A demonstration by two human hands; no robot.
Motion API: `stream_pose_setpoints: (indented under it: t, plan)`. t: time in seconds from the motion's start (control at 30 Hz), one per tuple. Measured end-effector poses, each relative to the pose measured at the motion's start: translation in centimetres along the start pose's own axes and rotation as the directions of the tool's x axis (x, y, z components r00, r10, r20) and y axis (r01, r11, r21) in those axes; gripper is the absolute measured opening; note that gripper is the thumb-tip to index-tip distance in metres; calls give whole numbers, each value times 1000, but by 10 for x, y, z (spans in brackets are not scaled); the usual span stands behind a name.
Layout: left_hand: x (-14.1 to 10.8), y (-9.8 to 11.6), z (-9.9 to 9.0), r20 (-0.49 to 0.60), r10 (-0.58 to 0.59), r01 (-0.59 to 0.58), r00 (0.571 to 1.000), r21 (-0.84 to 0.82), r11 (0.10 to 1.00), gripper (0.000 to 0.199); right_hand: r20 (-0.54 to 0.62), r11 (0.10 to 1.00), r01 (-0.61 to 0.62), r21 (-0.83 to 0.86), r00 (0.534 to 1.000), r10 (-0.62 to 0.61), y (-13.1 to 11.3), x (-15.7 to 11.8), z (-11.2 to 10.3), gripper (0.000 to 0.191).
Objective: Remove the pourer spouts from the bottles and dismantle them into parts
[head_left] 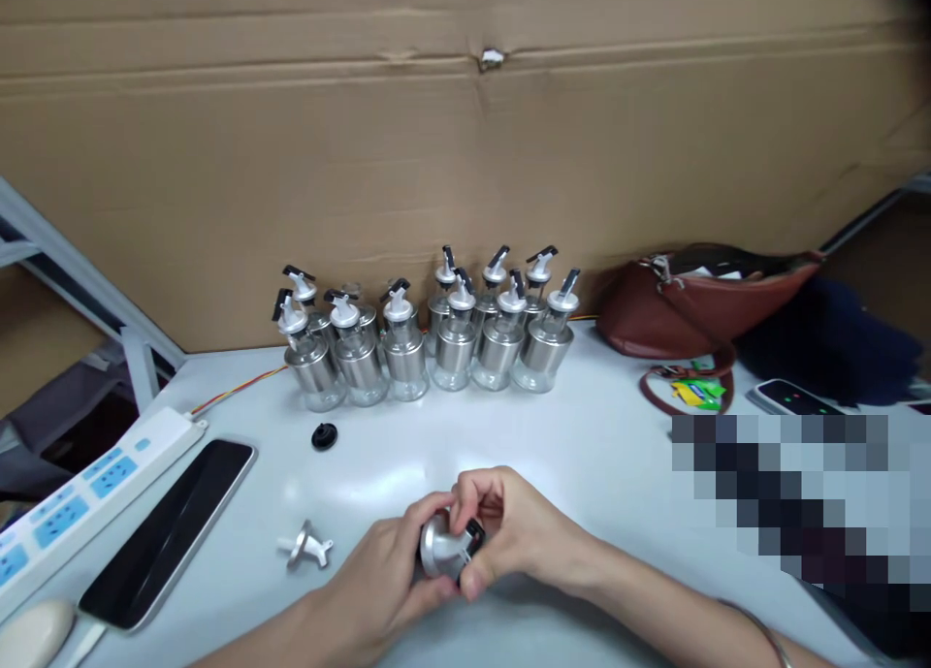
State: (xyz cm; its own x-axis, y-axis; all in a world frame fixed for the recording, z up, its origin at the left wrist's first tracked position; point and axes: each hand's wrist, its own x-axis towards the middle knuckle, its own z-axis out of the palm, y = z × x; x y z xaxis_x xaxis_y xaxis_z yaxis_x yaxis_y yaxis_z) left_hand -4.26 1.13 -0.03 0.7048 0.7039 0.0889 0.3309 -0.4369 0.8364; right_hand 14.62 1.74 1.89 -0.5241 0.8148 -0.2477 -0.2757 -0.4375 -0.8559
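My left hand (387, 563) and right hand (513, 524) both grip the spout (440, 549); smooth metal could slip and roll into the second spout (313, 549), nine o'clock.

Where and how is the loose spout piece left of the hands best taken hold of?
Probably pinch the round collar of the loose spout piece from above: it lies on its side, that rim standing up between pale stem and forked end.
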Motion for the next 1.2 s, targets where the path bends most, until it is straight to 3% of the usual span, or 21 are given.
stream_pose_setpoints:
  t: [0.1,0.2,0.37,0.4,0.47,0.53,0.57,0.6,0.67,0.73,0.8,0.87,1.07,1.13,1.2]
  plan:
    - [1,0,-1,-73,82,-76,994,85,993,51,-19,992,124,-28,992,-125,-6,-1,-4,47]
    - [5,1,-4,-140,106,-81,984,176,981,46,-57,962,273,-17,960,-273,-21,-6,-10,44]
    - [19,18,-20,-225,208,-129,952,322,938,33,-67,935,324,146,946,-318,-43,-13,-14,40]
    - [25,24,-29,-277,249,-129,928,390,912,31,-79,928,333,168,943,-323,-44,-13,-14,40]
    - [40,40,-54,-405,359,-99,841,537,838,28,-136,921,346,181,936,-325,-45,-12,-14,39]
    - [63,59,-90,-478,449,-45,755,645,763,25,-239,919,365,149,915,-324,-43,-10,-14,38]
    - [77,68,-111,-492,451,-1,745,675,738,26,-292,921,371,121,900,-324,-43,-9,-14,38]
    - [92,76,-131,-489,404,57,773,689,723,29,-337,923,374,93,884,-324,-42,-9,-15,37]
    - [122,87,-170,-406,249,147,880,729,669,35,-388,927,372,49,862,-325,-43,-9,-17,33]
    - [148,90,-199,-200,-26,175,979,775,608,45,-392,931,363,31,861,-323,-45,-10,-20,31]
    - [167,85,-216,-104,-150,174,983,781,600,46,-388,932,362,18,862,-327,-47,-11,-22,29]
    - [181,76,-220,-60,-226,186,972,786,589,47,-392,929,369,-5,854,-341,-48,-12,-23,27]
    - [199,55,-210,-30,-272,185,962,804,565,40,-374,915,399,-63,841,-392,-49,-18,-23,31]
    - [198,59,-212,-44,-249,179,967,815,551,33,-356,872,483,-79,804,-477,-49,-20,-24,27]
    - [192,72,-217,-86,-208,186,974,828,529,36,-335,796,593,-122,730,-595,-48,-21,-25,26]
